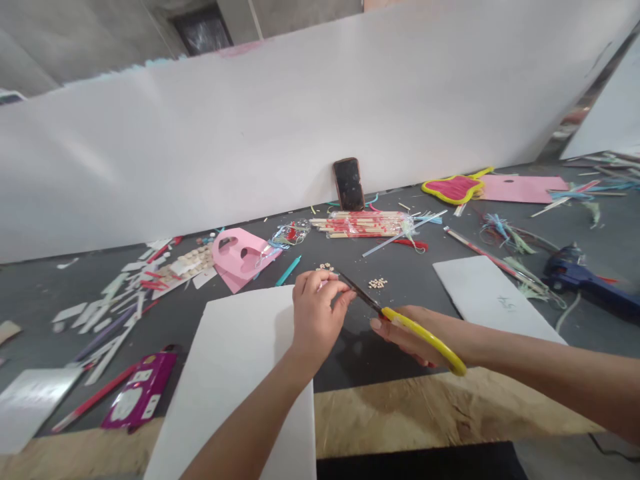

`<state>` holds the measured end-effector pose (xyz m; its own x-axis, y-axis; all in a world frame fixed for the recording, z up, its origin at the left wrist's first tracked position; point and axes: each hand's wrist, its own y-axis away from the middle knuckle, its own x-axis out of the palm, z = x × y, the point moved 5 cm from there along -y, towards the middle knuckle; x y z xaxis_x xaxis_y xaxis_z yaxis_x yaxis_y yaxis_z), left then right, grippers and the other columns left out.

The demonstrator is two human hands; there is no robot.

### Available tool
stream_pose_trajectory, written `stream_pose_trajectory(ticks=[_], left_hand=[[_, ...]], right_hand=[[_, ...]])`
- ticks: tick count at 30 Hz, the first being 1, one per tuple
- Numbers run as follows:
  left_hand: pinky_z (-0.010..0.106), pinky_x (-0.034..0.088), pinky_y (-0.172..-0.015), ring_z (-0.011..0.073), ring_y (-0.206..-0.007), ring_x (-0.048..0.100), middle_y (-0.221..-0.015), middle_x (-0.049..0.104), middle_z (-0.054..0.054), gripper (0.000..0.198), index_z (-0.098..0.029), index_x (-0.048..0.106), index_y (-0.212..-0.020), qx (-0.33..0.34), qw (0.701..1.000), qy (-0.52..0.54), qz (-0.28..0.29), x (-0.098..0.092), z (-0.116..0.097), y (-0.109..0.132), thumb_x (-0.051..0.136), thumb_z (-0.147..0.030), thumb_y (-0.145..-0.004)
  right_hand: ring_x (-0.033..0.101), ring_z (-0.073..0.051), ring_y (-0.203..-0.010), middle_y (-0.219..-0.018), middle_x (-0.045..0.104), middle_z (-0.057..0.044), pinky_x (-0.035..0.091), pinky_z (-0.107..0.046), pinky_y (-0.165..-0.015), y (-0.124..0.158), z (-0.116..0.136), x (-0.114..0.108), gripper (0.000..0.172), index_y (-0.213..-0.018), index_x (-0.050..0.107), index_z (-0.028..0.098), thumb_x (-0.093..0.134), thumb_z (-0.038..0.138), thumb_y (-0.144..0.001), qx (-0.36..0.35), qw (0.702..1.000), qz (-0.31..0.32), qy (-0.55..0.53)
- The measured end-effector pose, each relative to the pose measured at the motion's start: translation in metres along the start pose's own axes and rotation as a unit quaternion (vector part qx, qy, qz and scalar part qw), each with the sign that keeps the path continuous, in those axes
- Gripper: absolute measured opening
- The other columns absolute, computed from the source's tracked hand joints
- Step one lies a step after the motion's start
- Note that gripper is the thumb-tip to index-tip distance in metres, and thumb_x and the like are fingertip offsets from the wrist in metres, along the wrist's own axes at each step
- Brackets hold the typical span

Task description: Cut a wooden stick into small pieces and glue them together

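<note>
Scissors [391, 314]: right hand [407, 339] is gripping them; slow snips should suit.
Left hand [319, 313]: is pinching tightly beside blades [367, 299], contents unclear.

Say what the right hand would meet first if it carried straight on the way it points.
Probably the left hand: the scissors in the right hand point across toward it, though depth between them is hard to judge.
</note>
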<state>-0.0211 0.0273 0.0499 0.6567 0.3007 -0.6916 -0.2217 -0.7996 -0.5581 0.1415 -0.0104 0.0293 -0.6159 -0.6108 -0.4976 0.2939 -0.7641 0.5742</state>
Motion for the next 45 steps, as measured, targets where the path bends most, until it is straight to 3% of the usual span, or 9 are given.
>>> stream_pose_trajectory(ticks=[2, 5, 11, 16, 21, 25, 29, 37, 45], left_hand=[[0.041, 0.044, -0.091, 0.0227, -0.098, 0.052, -0.093, 0.062, 0.005, 0.011, -0.022, 0.069, -0.080, -0.009, 1.000, 0.009, 0.005, 0.001, -0.003, -0.001, 0.060, -0.027, -0.086], [0.040, 0.043, -0.093, 0.0227, -0.101, 0.052, -0.096, 0.061, 0.007, 0.014, -0.021, 0.067, -0.082, -0.029, 0.998, 0.052, 0.011, 0.007, -0.004, 0.001, 0.055, -0.024, -0.088], [0.033, 0.045, -0.086, 0.0208, -0.096, 0.057, -0.095, 0.061, 0.006, 0.016, -0.019, 0.064, -0.086, -0.154, 0.953, 0.258, 0.043, 0.033, 0.008, 0.009, 0.055, -0.032, -0.088], [0.030, 0.044, -0.082, 0.0185, -0.089, 0.055, -0.088, 0.057, 0.004, 0.023, -0.019, 0.065, -0.075, -0.177, 0.929, 0.320, 0.056, 0.042, 0.010, 0.011, 0.058, -0.039, -0.085], [0.027, 0.045, -0.076, 0.0161, -0.083, 0.054, -0.087, 0.053, 0.002, 0.023, -0.019, 0.063, -0.075, -0.196, 0.912, 0.355, 0.064, 0.048, 0.013, 0.013, 0.063, -0.041, -0.082], [0.027, 0.044, -0.083, 0.0179, -0.097, 0.055, -0.098, 0.056, 0.004, 0.016, -0.019, 0.064, -0.076, -0.209, 0.892, 0.399, 0.050, 0.052, 0.019, 0.018, 0.068, -0.034, -0.079], [0.029, 0.040, -0.089, 0.0179, -0.099, 0.053, -0.100, 0.057, 0.004, 0.009, -0.020, 0.067, -0.076, -0.184, 0.903, 0.384, 0.061, 0.050, 0.021, 0.021, 0.064, -0.027, -0.082], [0.028, 0.045, -0.083, 0.0173, -0.093, 0.056, -0.095, 0.057, 0.005, 0.012, -0.019, 0.065, -0.073, -0.179, 0.904, 0.382, 0.070, 0.045, 0.014, 0.018, 0.065, -0.027, -0.082], [0.027, 0.048, -0.076, 0.0158, -0.087, 0.057, -0.093, 0.056, 0.004, 0.014, -0.019, 0.066, -0.073, -0.176, 0.898, 0.401, 0.047, 0.043, 0.012, 0.019, 0.066, -0.030, -0.081]], right_hand=[[0.058, -0.019, -0.054, -0.062, 0.061, -0.005, 0.039, -0.028, -0.050, 0.002, 0.005, -0.012, 0.043, -0.072, 0.051, 0.021, 0.040, 0.059, -0.088, -0.053, 0.984, -0.084, 0.150], [0.065, -0.029, -0.069, -0.076, 0.067, -0.012, 0.041, -0.034, -0.058, 0.001, 0.003, -0.022, 0.039, -0.087, 0.055, 0.018, 0.045, 0.056, -0.088, -0.084, 0.932, -0.184, 0.301], [0.060, -0.032, -0.101, -0.104, 0.064, -0.018, 0.043, -0.037, -0.081, -0.009, -0.012, -0.027, 0.033, -0.106, 0.052, 0.012, 0.047, 0.041, -0.090, -0.133, 0.902, -0.258, 0.319], [0.060, -0.033, -0.093, -0.097, 0.064, -0.016, 0.046, -0.038, -0.071, -0.013, -0.021, -0.027, 0.057, -0.101, 0.052, 0.015, 0.054, 0.066, -0.076, -0.146, 0.901, -0.289, 0.289], [0.059, -0.035, -0.094, -0.097, 0.063, -0.019, 0.048, -0.043, -0.071, -0.016, -0.030, -0.024, 0.070, -0.098, 0.054, 0.013, 0.056, 0.076, -0.068, -0.168, 0.896, -0.303, 0.277], [0.057, -0.033, -0.099, -0.097, 0.065, -0.017, 0.049, -0.042, -0.079, -0.017, -0.031, -0.023, 0.058, -0.098, 0.055, 0.013, 0.056, 0.067, -0.076, -0.212, 0.890, -0.310, 0.260], [0.060, -0.030, -0.091, -0.092, 0.065, -0.014, 0.049, -0.039, -0.074, -0.015, -0.032, -0.023, 0.049, -0.093, 0.055, 0.015, 0.051, 0.062, -0.082, -0.219, 0.881, -0.318, 0.273], [0.062, -0.023, -0.064, -0.074, 0.064, -0.007, 0.042, -0.032, -0.055, -0.012, -0.031, -0.021, 0.043, -0.086, 0.051, 0.017, 0.045, 0.059, -0.087, -0.242, 0.870, -0.322, 0.286], [0.059, -0.020, -0.052, -0.059, 0.058, -0.002, 0.035, -0.030, -0.049, -0.008, -0.028, -0.017, 0.038, -0.083, 0.048, 0.018, 0.037, 0.053, -0.092, -0.261, 0.847, -0.330, 0.325]])
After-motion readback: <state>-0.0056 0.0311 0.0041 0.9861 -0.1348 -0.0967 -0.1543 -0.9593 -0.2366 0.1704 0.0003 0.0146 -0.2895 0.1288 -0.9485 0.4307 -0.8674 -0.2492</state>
